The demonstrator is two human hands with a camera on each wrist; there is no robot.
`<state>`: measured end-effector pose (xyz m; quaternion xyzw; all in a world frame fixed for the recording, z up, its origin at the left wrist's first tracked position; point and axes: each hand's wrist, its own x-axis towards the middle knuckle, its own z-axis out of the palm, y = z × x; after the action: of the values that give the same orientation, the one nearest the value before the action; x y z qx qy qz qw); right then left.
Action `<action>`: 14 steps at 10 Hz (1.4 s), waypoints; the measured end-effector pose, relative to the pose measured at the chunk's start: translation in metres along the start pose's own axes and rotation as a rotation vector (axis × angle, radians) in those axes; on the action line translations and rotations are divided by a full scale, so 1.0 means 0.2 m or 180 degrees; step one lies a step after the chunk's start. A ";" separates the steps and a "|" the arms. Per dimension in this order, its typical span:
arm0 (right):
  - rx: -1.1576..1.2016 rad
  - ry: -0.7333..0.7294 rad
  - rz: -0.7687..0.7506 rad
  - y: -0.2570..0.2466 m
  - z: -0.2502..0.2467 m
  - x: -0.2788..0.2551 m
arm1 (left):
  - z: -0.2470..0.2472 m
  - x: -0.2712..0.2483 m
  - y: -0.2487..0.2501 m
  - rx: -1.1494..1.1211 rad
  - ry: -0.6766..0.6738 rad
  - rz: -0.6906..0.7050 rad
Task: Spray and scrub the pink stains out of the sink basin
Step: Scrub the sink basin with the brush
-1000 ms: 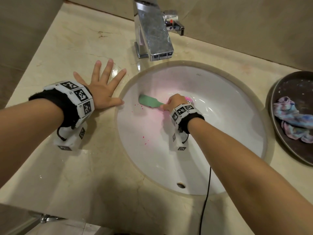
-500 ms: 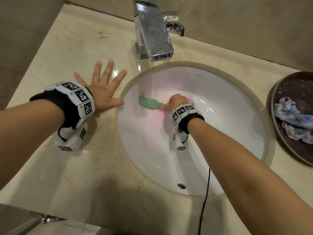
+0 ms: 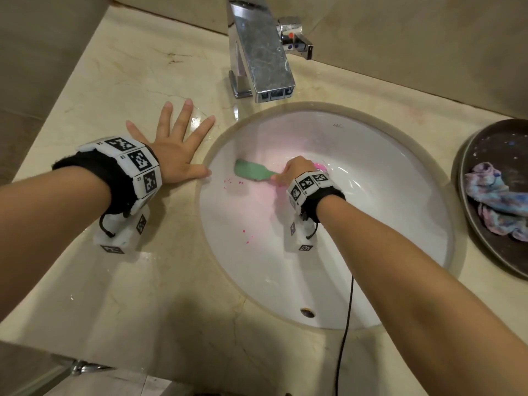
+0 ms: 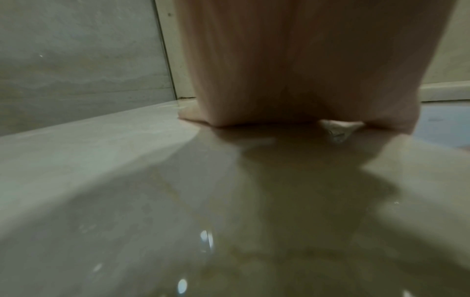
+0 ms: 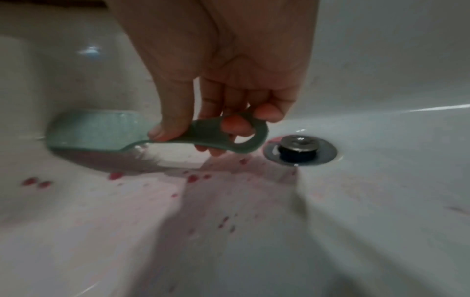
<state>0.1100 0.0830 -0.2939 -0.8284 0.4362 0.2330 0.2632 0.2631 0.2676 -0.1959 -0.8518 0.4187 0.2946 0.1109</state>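
the pink stains (image 3: 258, 195) lie on the left slope of the sink basin (image 3: 400, 212): a pale pink wash running from the drain (image 5: 300, 149) toward the left rim, with darker specks scattered just below the brush head and a few more lower down toward the near wall. the green scrub brush (image 3: 251, 170) sits right on that patch, head toward the left rim, handle toward the basin's centre, so its long axis runs roughly left to right across the bowl, a little tilted. in the right wrist view the head lies against the porcelain at the upper edge of the wash and the looped end of the handle ends just beside the drain.

the right hand (image 3: 294, 171) grasps the handle, thumb pressing on top near the neck and the other fingers curled through and under the loop. from this hand the remaining stain lies mostly to the left and toward the near wall, so the next strokes probably need to travel along the brush's own axis and then downslope.

the left hand (image 3: 174, 155) is released, fingers spread flat on the marble counter (image 3: 114, 81) at the basin's left rim, thumb tip touching the edge, holding nothing. it looks like a brace.

behind the basin stands the chrome tap (image 3: 260, 58); at the counter's right edge a dark tray (image 3: 485, 144) carries a crumpled cloth (image 3: 497, 201).
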 end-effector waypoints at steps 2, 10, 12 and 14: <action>-0.0421 -0.0143 0.0031 0.07 0.01 -0.03 | 0.00 0.00 0.00 -0.0004 -0.0008 -0.0002; 0.0001 -0.0041 -0.0094 0.00 -0.01 -0.05 | -0.01 -0.01 0.00 0.0020 -0.0022 -0.0002; -0.0479 -0.0757 -0.0485 -0.04 0.08 -0.08 | -0.01 -0.01 0.00 0.0016 -0.0035 -0.0008; 0.0125 -0.0096 -0.0112 -0.02 0.02 -0.05 | -0.01 0.00 0.00 -0.0008 -0.0021 -0.0003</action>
<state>0.1069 0.0935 -0.2907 -0.8270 0.4221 0.2321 0.2899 0.2633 0.2666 -0.1934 -0.8512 0.4176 0.2979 0.1114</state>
